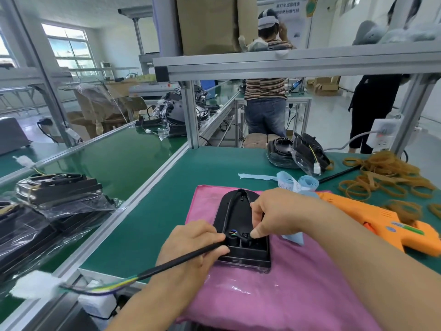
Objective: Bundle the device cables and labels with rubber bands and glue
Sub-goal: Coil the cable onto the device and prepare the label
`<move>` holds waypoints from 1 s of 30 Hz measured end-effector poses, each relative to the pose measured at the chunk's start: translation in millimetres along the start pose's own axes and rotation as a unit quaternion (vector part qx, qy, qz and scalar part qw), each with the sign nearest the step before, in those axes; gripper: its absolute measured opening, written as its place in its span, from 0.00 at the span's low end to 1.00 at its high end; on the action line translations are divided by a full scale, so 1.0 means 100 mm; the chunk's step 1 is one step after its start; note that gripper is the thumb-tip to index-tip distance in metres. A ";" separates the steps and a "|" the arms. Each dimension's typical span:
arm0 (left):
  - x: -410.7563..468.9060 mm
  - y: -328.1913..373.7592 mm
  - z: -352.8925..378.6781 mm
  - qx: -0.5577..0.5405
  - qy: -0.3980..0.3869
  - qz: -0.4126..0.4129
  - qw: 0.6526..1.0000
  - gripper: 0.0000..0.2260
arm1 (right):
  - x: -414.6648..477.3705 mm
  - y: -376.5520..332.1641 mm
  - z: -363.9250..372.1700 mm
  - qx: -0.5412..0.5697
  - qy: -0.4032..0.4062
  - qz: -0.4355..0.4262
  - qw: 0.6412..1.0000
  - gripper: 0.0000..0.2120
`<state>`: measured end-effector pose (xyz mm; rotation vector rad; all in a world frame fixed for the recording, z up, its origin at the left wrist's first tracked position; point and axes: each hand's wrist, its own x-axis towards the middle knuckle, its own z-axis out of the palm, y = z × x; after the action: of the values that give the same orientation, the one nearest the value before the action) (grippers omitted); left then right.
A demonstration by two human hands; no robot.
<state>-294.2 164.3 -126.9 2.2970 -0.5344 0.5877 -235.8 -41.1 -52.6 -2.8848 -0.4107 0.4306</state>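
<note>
Device: the black device (238,211) lies on the pink cloth (274,295), under both hands; its long axis runs away from the person
Cable: the black cable (181,259) leaves its near end toward the lower left; it ends in a white connector (33,284)
Left grip: the left hand (191,249) pinches the cable just beside the device; it is nearer to the free length
Right grip: the right hand (279,211) pinches wiring at the same end; the hands are close, not touching
Supplies: rubber bands (386,177) and glue gun (386,225) lie right of the right hand; blue labels (293,181) lie beyond it
Writing: on the labels, too small to read
</note>
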 end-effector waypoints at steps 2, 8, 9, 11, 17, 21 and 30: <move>-0.02 0.03 0.04 0.082 -0.012 0.023 0.996 0.06 | 0.00 0.01 0.02 0.006 0.003 0.003 1.000 0.08; -0.05 0.09 0.05 0.093 -0.073 0.016 0.993 0.09 | -0.04 0.07 0.13 0.080 0.072 0.010 0.994 0.11; -0.01 0.13 0.01 0.119 -0.113 0.022 0.986 0.08 | -0.06 0.08 0.17 0.095 0.099 0.012 0.990 0.12; 0.05 0.22 -0.04 0.167 -0.086 0.093 0.978 0.05 | -0.09 0.08 0.24 0.115 0.139 0.012 0.984 0.12; 0.48 0.41 -0.09 0.286 -0.256 -0.038 0.922 0.15 | -0.23 0.05 0.32 0.113 0.131 -0.031 0.984 0.07; 0.58 0.42 -0.05 0.250 -0.267 -0.090 0.926 0.18 | -0.43 0.22 0.35 0.272 0.042 -0.065 0.959 0.20; 0.65 0.45 -0.04 0.211 -0.319 -0.062 0.922 0.21 | -0.36 0.25 0.55 0.522 0.146 -0.019 0.840 0.11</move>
<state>-266.2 123.3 -64.9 2.9127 -0.5931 -0.1536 -280.2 -66.9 -100.7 -1.8120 -0.1028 0.1156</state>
